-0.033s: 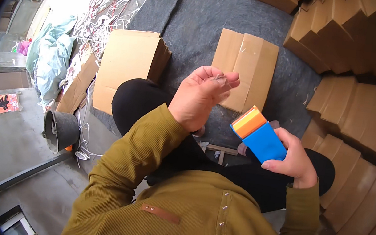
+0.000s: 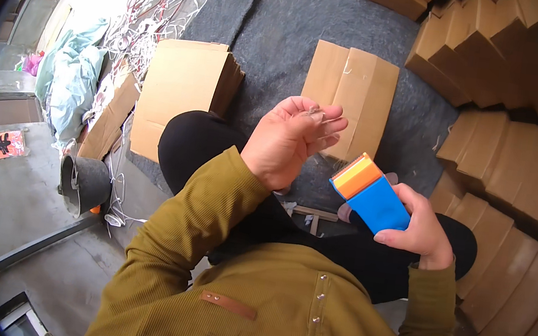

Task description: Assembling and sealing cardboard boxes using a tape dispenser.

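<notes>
My right hand [image 2: 420, 232] grips a blue and orange block-shaped hand tool [image 2: 378, 206], with the thumb on its near edge. The orange end has a yellow band and a fine ridged edge, and points up and to the left; I cannot tell its exact kind. To its left, my left hand [image 2: 293, 137] is raised palm up, its thumb against the fingers. A thin greyish wisp [image 2: 316, 112] shows at those fingertips, too small to name. Beyond the hands lies a closed cardboard box [image 2: 353, 97]. The hands are apart from each other.
A stack of flat cardboard [image 2: 180, 95] stands beyond my left knee. Many folded cartons [image 2: 521, 160] line the right side. At the left are a black bucket [image 2: 86, 185], pale blue plastic sheeting [image 2: 73, 81] and tangled white and red straps [image 2: 155, 24]. A dark cloth [image 2: 287, 28] covers the floor.
</notes>
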Motion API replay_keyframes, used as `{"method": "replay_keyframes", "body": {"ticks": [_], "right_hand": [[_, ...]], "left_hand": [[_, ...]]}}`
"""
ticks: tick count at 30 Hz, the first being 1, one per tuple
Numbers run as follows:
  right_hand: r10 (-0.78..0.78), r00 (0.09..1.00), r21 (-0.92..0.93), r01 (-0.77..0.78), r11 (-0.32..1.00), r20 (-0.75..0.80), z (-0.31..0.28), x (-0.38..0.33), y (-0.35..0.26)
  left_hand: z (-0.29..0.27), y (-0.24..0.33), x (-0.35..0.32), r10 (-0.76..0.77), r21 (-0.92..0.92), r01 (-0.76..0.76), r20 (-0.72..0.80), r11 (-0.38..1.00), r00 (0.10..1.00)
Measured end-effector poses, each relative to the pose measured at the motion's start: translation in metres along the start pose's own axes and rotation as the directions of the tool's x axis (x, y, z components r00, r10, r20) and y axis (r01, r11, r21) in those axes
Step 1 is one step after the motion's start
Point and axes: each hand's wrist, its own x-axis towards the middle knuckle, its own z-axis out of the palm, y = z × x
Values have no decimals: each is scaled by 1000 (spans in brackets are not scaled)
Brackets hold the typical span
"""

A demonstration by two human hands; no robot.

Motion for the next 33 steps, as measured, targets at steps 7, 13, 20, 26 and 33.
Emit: {"method": "replay_keyframes", "body": {"ticks": [7,13,20,26,33], "right_hand": [[67,998,-1,-67,998,-2,6,-2,-4],[156,976,70,-168,983,153,2,5,-6],[227,961,14,-232,973,160,-17,13,-24],[228,963,-36,-225,974,142,-30,14,-22],[273,954,-35,-271,962,123,-37,13,-24]], "left_hand": [[3,-12,-13,-68,-70,57,-166,996,984],[-18,-21,-23,-149,-151,109,-284,982,947],[-16,-17,-13,-168,-233,103,-279,967,946],[-26,-5,-6,-98,-259,4,-350,966,932],[-40,-3,-2,-65,-233,-9,-310,972,948]]}}
